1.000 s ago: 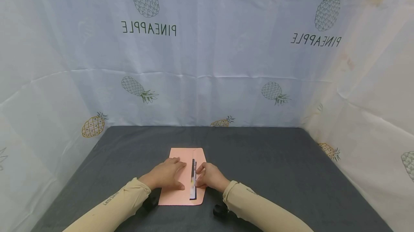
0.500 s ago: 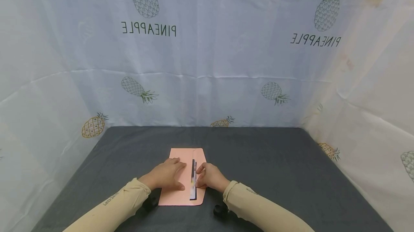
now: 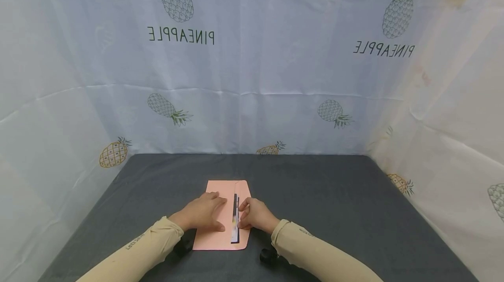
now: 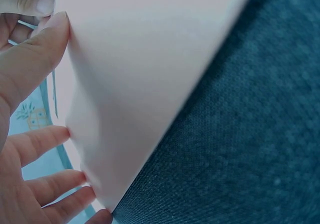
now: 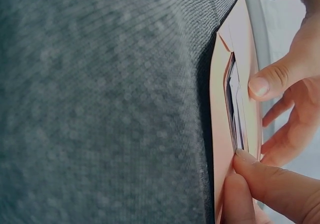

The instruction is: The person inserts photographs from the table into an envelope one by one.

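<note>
A peach envelope point(image 3: 215, 238) lies on the dark table, its flap folded out to the right. From its mouth shows a narrow strip of a printed card point(image 3: 235, 229), dark-edged with white and yellow parts; the rest is inside. My left hand point(image 3: 202, 213) rests on the envelope body with fingers spread, thumb apart from them. On the flap side, my right hand point(image 3: 257, 215) has curled fingers and seems to pinch the card's outer edge. In the right wrist view the right thumb tip point(image 5: 244, 156) touches the end of the mouth, beside the forefinger.
A dark cloth point(image 3: 323, 212) covers the table. Two small black objects, one by the left wrist point(image 3: 183, 245) and one by the right wrist point(image 3: 268, 255), sit close to the sleeves. A white curtain point(image 3: 252, 63) printed with pineapples hangs behind and at both sides.
</note>
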The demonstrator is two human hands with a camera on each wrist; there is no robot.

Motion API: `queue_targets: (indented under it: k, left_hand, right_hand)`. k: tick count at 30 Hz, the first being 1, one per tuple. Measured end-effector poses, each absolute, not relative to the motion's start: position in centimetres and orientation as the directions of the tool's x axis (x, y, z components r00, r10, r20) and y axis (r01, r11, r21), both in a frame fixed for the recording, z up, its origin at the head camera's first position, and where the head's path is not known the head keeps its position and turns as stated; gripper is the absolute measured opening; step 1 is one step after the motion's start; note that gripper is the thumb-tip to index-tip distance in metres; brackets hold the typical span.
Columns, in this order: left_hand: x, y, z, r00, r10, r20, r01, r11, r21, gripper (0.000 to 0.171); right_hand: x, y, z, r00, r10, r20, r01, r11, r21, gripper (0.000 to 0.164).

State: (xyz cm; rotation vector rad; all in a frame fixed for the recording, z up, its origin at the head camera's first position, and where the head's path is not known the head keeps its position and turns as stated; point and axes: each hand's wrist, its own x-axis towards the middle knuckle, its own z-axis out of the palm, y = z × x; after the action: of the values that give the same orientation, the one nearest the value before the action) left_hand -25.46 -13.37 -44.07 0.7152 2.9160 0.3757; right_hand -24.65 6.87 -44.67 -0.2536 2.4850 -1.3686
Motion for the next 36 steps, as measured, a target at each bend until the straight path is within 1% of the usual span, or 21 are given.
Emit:
queue_targets:
  k: [15,21,25,30,36]
  left_hand:
    - [-25.2,-13.4,-44.0,-0.886,0.461,-0.055,0.431,0.86,0.273,0.078]
    - [-25.4,-13.3,-44.3,-0.884,0.463,-0.059,0.433,0.861,0.268,0.079]
    - [-25.5,-13.3,-44.4,-0.884,0.463,-0.059,0.432,0.86,0.272,0.078]
    - [-25.4,-13.4,-44.0,-0.88,0.47,-0.07,0.434,0.854,0.287,0.077]
    - [-25.5,-13.6,-43.5,-0.876,0.477,-0.078,0.431,0.844,0.319,0.079]
  right_hand:
    - [-24.8,6.9,-44.7,-0.939,-0.296,-0.175,-0.004,0.519,-0.855,0.038]
    - [-24.7,7.4,-44.8,-0.929,-0.312,-0.197,0.039,0.448,-0.893,0.036]
    - [-24.8,7.9,-44.6,-0.916,-0.341,-0.209,0.058,0.405,-0.913,0.031]
    - [-25.0,8.4,-43.7,-0.905,-0.374,-0.204,0.05,0.382,-0.923,0.027]
    - [-25.2,9.3,-42.2,-0.903,-0.386,-0.188,0.024,0.393,-0.919,0.027]
